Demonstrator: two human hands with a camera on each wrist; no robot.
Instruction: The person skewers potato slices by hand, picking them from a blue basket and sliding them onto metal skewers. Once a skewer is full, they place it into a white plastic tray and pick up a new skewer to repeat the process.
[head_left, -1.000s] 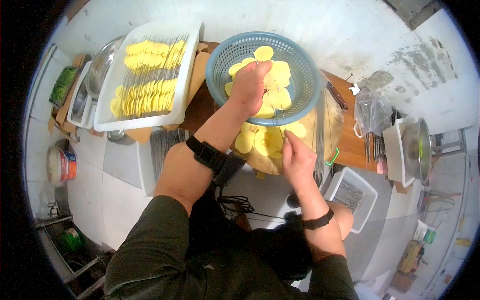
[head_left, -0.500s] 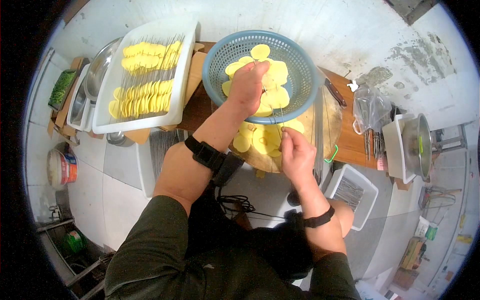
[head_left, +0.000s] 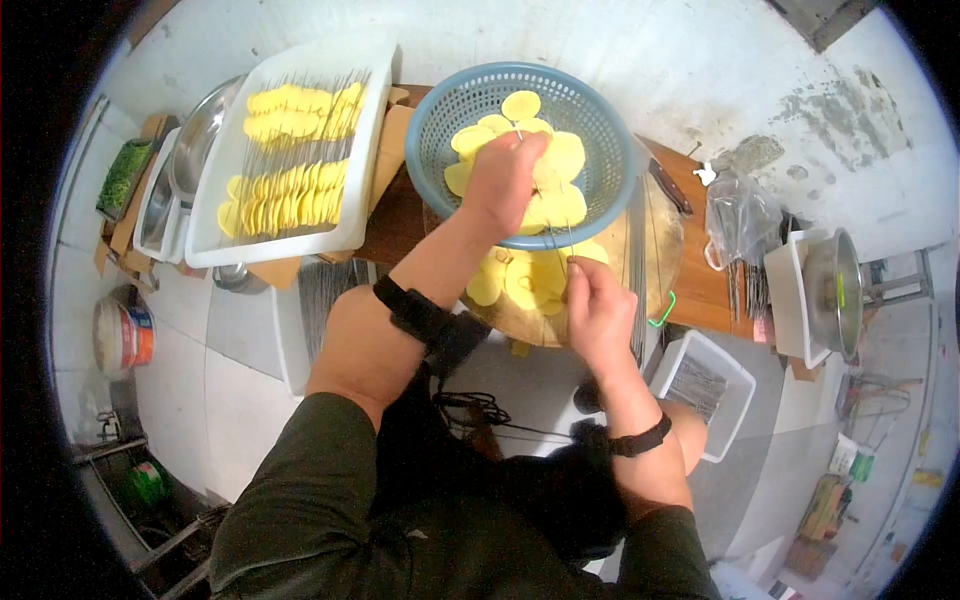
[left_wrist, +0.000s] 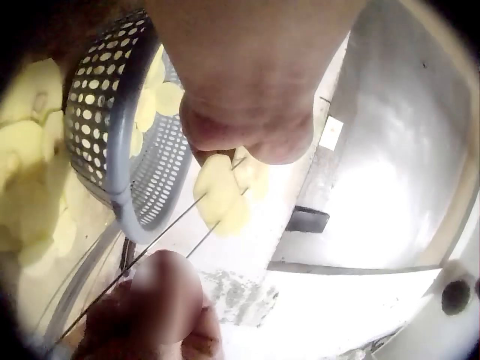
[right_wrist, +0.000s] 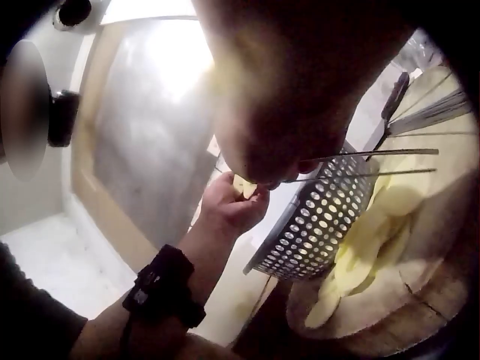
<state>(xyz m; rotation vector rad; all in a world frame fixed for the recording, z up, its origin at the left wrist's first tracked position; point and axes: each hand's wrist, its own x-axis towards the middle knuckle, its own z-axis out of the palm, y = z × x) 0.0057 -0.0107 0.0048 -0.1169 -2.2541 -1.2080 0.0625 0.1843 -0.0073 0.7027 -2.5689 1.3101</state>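
Note:
Over the blue colander (head_left: pixel 622 200), my left hand (head_left: pixel 503 182) holds thin yellow potato slices (left_wrist: pixel 220 196) that are threaded on two metal skewers (left_wrist: pixel 166 227). Lower and to the right, my right hand (head_left: pixel 602 310) pinches the skewers near their other end. The skewer ends stick out past the right fingers in the right wrist view. More loose potato slices (head_left: pixel 558 155) lie in the colander, partly hidden behind the left hand. Below its rim, a pile of slices (head_left: pixel 525 282) rests on the round wooden board (head_left: pixel 655 255).
On the left, a white tray (head_left: pixel 350 225) bears rows of skewered slices beside steel bowls (head_left: pixel 200 120). Long skewers and a knife (head_left: pixel 670 188) lie at the board's right. Farther right are a plastic bag (head_left: pixel 745 222), a steel basin (head_left: pixel 845 290) and a white bin (head_left: pixel 735 400) of skewers.
Over the last half second, my left hand has shifted slightly right and its wrist has turned a little. My right hand has moved slightly right, still pinching the skewers.

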